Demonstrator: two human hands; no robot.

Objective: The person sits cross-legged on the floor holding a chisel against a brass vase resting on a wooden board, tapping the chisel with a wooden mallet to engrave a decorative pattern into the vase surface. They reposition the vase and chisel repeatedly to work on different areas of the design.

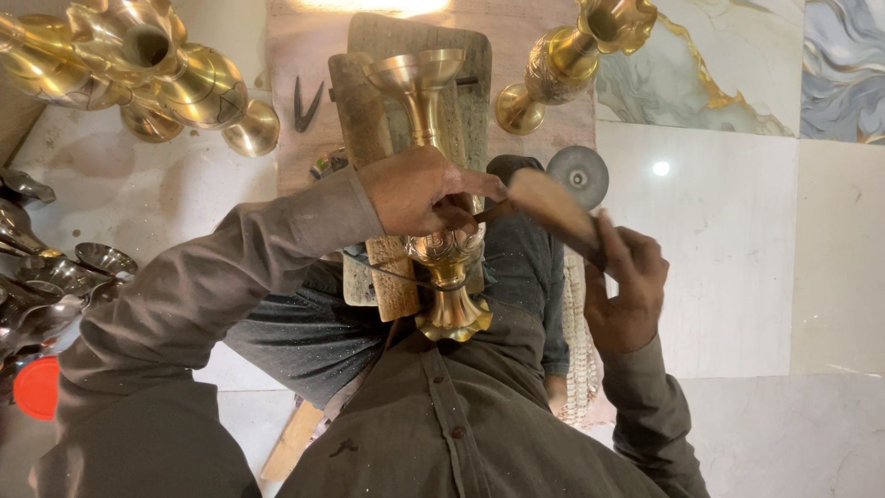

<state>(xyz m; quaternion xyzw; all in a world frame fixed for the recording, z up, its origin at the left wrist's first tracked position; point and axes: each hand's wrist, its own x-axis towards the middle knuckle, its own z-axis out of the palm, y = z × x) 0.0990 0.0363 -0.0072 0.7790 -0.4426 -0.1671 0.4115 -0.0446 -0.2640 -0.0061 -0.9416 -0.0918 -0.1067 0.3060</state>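
Observation:
A brass vase (426,101) lies lengthwise on a worn wooden block (364,120) in my lap. Its flared mouth points away and its foot (452,318) rests against my shirt. My left hand (419,192) presses on the vase's patterned middle and pinches a thin dark chisel (490,212) against it. My right hand (629,288) grips a wooden mallet (551,205) whose head sits at the chisel's end.
Several polished brass vases (138,65) lie at the upper left, and another (562,60) at the top right. A round grinding disc (578,173) and dark pincers (304,106) lie on the floor. Silver metal pieces (55,277) and a red lid (37,387) sit at the left edge.

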